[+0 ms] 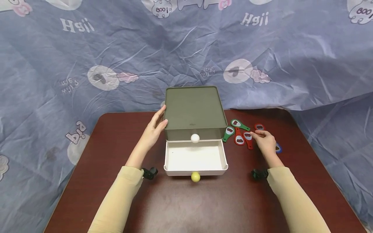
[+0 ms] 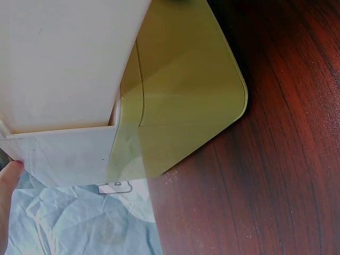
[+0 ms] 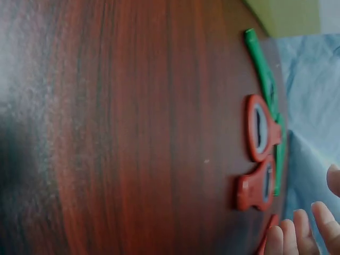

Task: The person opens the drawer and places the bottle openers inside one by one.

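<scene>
A grey-green drawer box (image 1: 195, 108) stands on the table, its lower white drawer (image 1: 225, 161) pulled out. My left hand (image 1: 154, 127) rests against the box's left side, fingers extended; one fingertip (image 2: 16, 169) shows at the left edge in the left wrist view. On the right, my right hand (image 1: 264, 141) hovers among bottle openers with loosely bent fingers and nothing visible between them. Nearest to its fingertips lies a red bottle opener (image 1: 250, 144). Another red bottle opener (image 1: 238, 132) and green bottle openers (image 1: 226, 137) lie between it and the box.
A white knob (image 1: 195, 138) marks the upper drawer, and a yellow knob (image 1: 195, 177) the lower one. Beyond the right hand lies a red bottle opener (image 1: 259, 125); a blue bottle opener (image 1: 279, 148) is partly hidden behind it. A patterned cloth (image 1: 180, 48) hangs behind the table (image 1: 195, 207).
</scene>
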Demonstrator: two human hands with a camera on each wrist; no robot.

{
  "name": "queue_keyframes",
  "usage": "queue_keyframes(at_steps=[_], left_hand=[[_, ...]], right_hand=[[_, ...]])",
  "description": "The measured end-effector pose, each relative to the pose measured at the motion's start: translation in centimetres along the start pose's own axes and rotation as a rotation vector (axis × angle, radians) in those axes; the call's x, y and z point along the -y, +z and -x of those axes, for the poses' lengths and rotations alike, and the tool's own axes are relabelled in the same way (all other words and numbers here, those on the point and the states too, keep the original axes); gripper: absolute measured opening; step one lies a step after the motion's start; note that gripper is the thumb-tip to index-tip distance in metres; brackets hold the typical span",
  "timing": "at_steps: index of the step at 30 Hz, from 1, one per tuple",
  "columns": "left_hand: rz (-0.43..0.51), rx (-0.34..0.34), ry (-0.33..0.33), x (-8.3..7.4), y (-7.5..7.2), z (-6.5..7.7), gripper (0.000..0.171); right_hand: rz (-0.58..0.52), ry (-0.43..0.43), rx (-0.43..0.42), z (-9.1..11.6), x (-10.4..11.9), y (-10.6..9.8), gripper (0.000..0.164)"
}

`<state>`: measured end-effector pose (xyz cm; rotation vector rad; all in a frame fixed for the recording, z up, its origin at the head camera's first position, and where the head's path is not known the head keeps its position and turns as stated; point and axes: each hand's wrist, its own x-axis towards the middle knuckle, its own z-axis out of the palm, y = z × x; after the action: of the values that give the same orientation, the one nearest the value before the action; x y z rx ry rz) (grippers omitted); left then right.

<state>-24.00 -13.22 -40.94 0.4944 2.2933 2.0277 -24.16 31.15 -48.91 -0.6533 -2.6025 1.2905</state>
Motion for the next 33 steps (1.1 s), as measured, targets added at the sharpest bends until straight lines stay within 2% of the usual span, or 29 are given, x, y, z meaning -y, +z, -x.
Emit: queue_keyframes(at_steps=[2, 11, 23, 28, 33], left_hand=[[0.003, 0.000, -0.004, 0.0, 0.0, 0.0, 0.057], [-0.004, -0.008, -0.007, -0.1, 0.0, 0.1, 0.056], [-0.011, -0.007, 0.004, 0.0, -0.1, 0.1, 0.057], [-0.004, -0.009, 0.006, 0.0, -0.1, 0.0, 0.056], [0.001, -0.007, 0.008, 0.1, -0.1, 0.0, 0.057]], right_hand=[[0.052, -0.005, 0.005, -0.2, -0.3, 0.4, 0.055], [0.121, -0.019, 0.025, -0.9, -0.5, 1.8, 0.061], [0.177, -0.024, 0.013, -1.4, -0.6, 3.3, 0.061], [0.182, 0.022, 0.042, -1.4, 0.0, 3.3, 0.061], [0.225, 0.121, 0.078, -1.3, 0.8, 3.0, 0.060]])
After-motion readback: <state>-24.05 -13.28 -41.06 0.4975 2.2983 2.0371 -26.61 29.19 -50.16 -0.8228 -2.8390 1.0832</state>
